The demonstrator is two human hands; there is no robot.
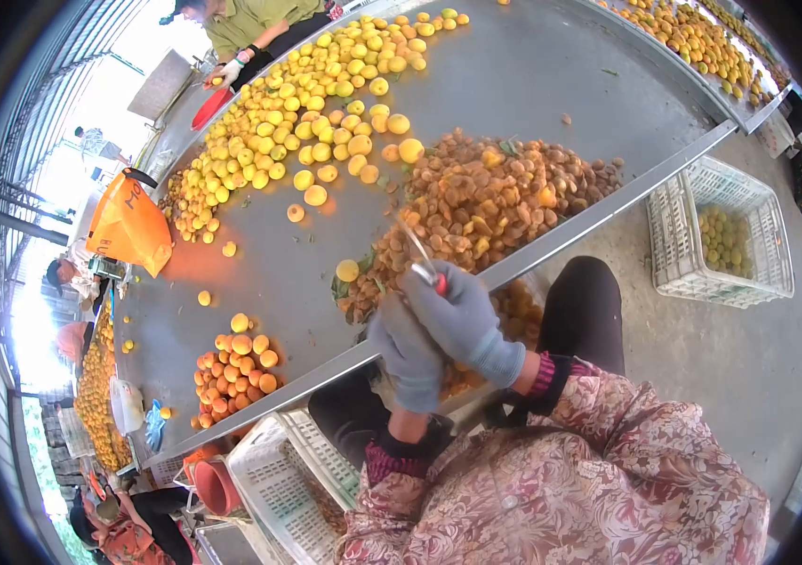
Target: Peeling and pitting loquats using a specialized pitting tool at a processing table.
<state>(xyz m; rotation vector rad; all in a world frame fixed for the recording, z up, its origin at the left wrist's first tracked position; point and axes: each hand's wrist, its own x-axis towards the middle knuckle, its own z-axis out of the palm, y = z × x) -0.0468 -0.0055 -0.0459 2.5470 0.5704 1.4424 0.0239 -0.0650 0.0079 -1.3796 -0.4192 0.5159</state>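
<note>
Both my hands wear grey-blue gloves and meet just over the near metal edge of the table. My right hand is closed around a small knife, its red handle end showing at the thumb and its blade slanting up over the pit pile. Pressed against it, my left hand has curled fingers, and whatever they may hold is hidden. Beyond the hands lies a heap of brown apricot pits with orange scraps of flesh in it. One yellow apricot sits at the heap's left end.
Whole yellow apricots spread along the table's far side; an orange group lies left. Below the edge are apricots between my knees, a white crate at right and another crate at left. A person works opposite.
</note>
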